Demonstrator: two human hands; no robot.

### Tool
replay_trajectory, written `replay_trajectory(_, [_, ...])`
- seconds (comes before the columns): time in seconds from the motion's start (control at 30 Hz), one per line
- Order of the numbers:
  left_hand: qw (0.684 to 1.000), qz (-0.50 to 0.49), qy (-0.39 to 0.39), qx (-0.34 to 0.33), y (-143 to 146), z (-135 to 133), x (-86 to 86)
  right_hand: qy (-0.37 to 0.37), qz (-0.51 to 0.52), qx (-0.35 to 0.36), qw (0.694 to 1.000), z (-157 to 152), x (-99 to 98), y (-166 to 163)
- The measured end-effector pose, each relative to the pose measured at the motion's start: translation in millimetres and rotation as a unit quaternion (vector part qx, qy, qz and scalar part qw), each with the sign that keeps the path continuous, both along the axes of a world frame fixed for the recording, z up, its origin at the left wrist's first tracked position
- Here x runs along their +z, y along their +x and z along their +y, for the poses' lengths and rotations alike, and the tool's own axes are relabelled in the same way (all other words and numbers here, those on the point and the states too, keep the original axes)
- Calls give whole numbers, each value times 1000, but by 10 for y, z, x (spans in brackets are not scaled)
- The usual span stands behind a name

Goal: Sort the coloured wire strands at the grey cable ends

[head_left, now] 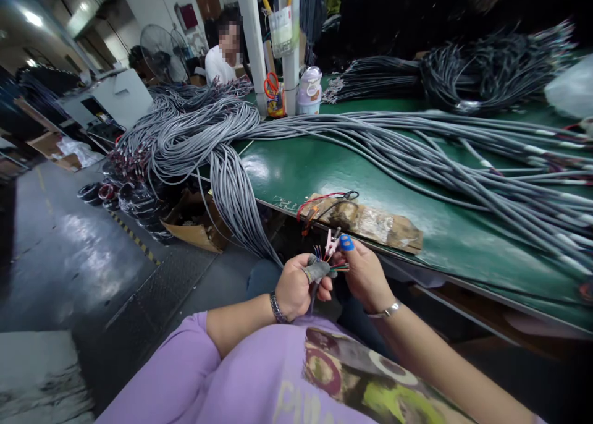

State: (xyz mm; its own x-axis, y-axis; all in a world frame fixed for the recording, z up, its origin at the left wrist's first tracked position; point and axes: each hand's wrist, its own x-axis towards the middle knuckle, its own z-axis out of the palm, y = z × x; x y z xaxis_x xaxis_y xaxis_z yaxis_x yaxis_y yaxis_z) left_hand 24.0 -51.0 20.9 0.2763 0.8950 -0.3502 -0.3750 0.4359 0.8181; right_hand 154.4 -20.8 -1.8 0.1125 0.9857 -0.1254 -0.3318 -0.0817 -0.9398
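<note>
My left hand (294,285) is closed around the end of a grey multi-core cable, its thumb wrapped in a grey cover. Thin coloured wires (341,267) fan out from that grip, green and orange to the right, blue and others upward. Between both hands a small pink clip (330,245) stands up at the wires. My right hand (368,280), with a blue cover on one fingertip, has its fingers pinched together beside the clip and wires. What lies between those fingertips is hidden.
A taped cardboard strip (370,221) with red and black leads lies at the edge of the green table (287,164). Grey cable bundles (204,127) cross the table and hang over its edge. A post (252,47) and a cup (309,91) stand behind; a person (220,65) sits beyond.
</note>
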Motion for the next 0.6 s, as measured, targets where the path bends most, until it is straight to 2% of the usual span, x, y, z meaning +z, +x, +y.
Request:
replay_trajectory(0.07, [1000, 2, -1, 3, 3, 12, -3, 4, -3, 0, 1000, 7, -20, -12])
replay_trajectory(0.2, [1000, 5, -4, 3, 14, 23, -2, -68, 135, 85, 985, 59, -9, -42])
replay_trajectory(0.33, [1000, 8, -6, 3, 24, 21, -24, -117, 238, 82, 961, 95, 38, -78])
replay_trajectory(0.6, [1000, 20, -9, 1, 4, 6, -44, -119, 263, 91, 953, 72, 7, -80])
